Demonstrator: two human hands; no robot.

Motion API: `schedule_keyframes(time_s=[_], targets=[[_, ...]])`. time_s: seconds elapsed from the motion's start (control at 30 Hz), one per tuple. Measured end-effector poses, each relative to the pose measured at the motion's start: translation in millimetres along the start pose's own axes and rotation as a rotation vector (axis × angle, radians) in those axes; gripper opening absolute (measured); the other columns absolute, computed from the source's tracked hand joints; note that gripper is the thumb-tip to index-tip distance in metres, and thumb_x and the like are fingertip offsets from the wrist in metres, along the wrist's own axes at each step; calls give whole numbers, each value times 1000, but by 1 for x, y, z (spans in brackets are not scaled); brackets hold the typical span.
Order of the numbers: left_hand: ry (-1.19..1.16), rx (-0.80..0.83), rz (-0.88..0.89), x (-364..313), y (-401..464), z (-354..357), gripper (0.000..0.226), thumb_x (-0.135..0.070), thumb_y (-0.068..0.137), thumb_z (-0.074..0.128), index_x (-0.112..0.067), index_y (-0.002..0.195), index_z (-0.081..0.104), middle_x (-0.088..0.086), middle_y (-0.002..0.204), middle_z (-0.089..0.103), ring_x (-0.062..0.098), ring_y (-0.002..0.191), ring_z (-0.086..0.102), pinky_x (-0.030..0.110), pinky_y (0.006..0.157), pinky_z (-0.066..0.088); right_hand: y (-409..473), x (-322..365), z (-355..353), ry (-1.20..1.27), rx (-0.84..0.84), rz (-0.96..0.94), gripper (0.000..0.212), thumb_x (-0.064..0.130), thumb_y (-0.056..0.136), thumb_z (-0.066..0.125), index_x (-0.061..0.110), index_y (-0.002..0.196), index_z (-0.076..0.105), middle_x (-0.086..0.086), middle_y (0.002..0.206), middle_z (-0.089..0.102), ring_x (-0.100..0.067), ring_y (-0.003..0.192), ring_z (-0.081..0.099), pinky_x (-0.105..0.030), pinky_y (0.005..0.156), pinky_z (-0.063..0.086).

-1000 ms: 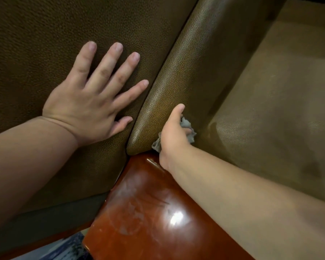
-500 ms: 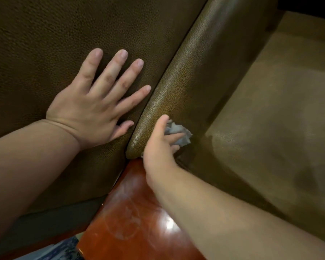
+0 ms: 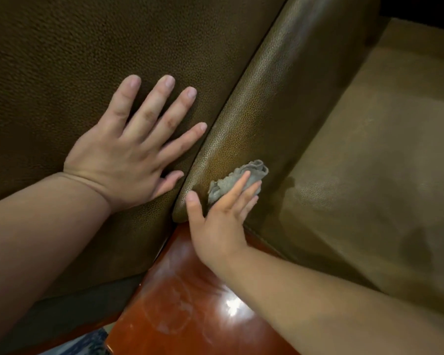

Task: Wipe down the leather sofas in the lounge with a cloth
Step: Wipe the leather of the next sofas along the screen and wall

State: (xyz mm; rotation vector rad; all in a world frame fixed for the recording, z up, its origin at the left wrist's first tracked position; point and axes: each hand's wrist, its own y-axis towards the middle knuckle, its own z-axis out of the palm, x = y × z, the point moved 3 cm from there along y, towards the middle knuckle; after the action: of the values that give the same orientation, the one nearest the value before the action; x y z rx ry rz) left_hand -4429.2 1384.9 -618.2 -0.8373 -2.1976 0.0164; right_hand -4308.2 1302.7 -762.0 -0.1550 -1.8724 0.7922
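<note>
While our right hand (image 3: 222,221) presses the cloth (image 3: 237,179) flat-fingered on the sofa arm (image 3: 262,119), left hand (image 3: 128,155) splayed, we should next sweep upward.

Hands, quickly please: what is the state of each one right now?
Left hand: open, fingers spread flat on the brown leather sofa, holding nothing.
Right hand: open, straight fingers pressing the grey cloth against the leather armrest.

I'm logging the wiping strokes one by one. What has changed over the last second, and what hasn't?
The right hand went from gripping the bunched grey cloth to pressing it with straight fingers against the padded leather armrest, low near the end, with more cloth showing. The left hand stayed spread flat on the neighbouring leather cushion. The glossy wooden arm is unchanged.
</note>
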Motion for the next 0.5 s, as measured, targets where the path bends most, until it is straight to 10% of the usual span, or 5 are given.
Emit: schedule_keyframes(time_s=[0.1, 0.2, 0.5], targets=[[-12, -22, -16, -1, 1, 3, 82, -58, 102, 35, -14, 169, 21, 27, 173, 11, 52, 158, 10, 64, 127, -10, 40, 19, -28, 115, -140, 118, 105, 73, 98, 31, 12, 159, -28, -33, 163, -29, -55, 153, -17, -56, 127, -9], [-7, -15, -17, -1, -1, 5, 81, -59, 102, 34, -15, 169, 21, 27, 174, 11, 51, 159, 9, 64, 127, -10, 80, 35, -75, -39, -317, -166, 92, 68, 98, 24, 19, 165, -15, -25, 168, -25, -54, 153, -17, -59, 124, -9], [45, 34, -33, -4, 1, -1, 80, -57, 101, 34, -15, 168, 24, 26, 173, 15, 51, 157, 14, 63, 127, -8, 50, -10, -102, -656, -63, -950, 61, 33, 99, 62, 28, 158, 46, -31, 167, 11, -68, 148, 6, -64, 122, 7]])
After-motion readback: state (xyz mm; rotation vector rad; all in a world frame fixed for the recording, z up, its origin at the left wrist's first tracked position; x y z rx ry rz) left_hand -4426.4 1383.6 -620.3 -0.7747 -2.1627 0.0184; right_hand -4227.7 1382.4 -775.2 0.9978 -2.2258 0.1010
